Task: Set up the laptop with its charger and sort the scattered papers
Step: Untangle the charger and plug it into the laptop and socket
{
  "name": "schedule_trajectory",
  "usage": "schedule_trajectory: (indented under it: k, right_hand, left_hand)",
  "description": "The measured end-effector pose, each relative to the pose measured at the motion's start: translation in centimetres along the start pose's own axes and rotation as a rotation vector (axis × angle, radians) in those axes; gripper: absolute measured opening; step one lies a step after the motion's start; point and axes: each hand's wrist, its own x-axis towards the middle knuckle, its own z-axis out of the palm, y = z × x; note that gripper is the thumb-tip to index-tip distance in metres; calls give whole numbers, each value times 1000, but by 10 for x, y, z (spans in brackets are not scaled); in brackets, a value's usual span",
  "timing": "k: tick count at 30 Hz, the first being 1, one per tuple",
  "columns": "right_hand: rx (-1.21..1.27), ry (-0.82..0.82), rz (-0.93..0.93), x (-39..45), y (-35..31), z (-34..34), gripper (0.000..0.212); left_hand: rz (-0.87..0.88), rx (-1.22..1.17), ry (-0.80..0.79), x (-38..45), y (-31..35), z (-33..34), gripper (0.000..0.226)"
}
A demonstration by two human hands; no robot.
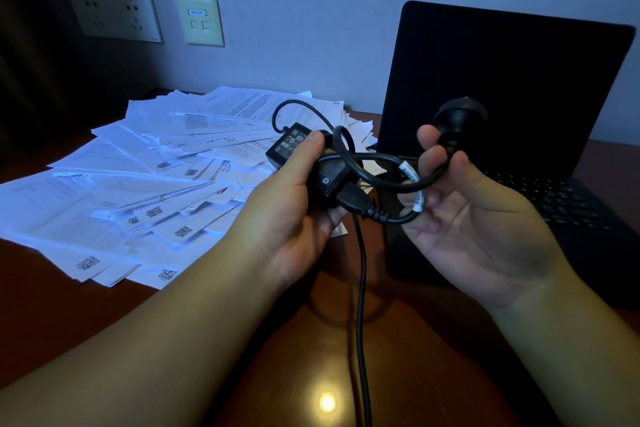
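My left hand (294,198) gripped the HP-marked charger brick (304,158); my right hand (460,215) pinched its plug (457,121), cable (381,180) looped between.

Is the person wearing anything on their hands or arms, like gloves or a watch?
No. The left hand and the right hand are bare: no gloves, rings or watch show. Both forearms are bare down to the picture's edge, so no sleeves are in view.

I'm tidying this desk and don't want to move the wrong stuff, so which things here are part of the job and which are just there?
Part of the job:
charger brick in left hand
plug in right hand
laptop
scattered papers
wall sockets

Just there:
switch plate
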Motion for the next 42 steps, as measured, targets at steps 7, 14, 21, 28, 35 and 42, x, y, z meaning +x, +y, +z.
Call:
schedule_trajectory:
  k: [7, 14, 21, 28, 35, 42]
  right_hand:
    - [-2, -145, -91, 3, -4, -8, 19]
    - [162, -142, -59, 6, -16, -8, 40]
    - [254, -269, 71, 7, -17, -18, 49]
    - [192, -368, -12, 4, -19, -11, 32]
    - [-197, -156, -288, -4, -17, 6, 31]
    - [-365, 107, -474, -8, -23, 12, 32]
  left_hand:
    - [-48, 39, -56, 2, -3, -2, 20]
    - [-91, 119, -215, -3, -5, -2, 23]
    - [-113, 121, -198, 1, -7, -6, 29]
    - [-112, 94, -208, -4, -4, -1, 18]
    - [-125, 124, -204, 0, -5, -5, 24]
    - [-208, 102, -226, -3, -8, -6, 23]
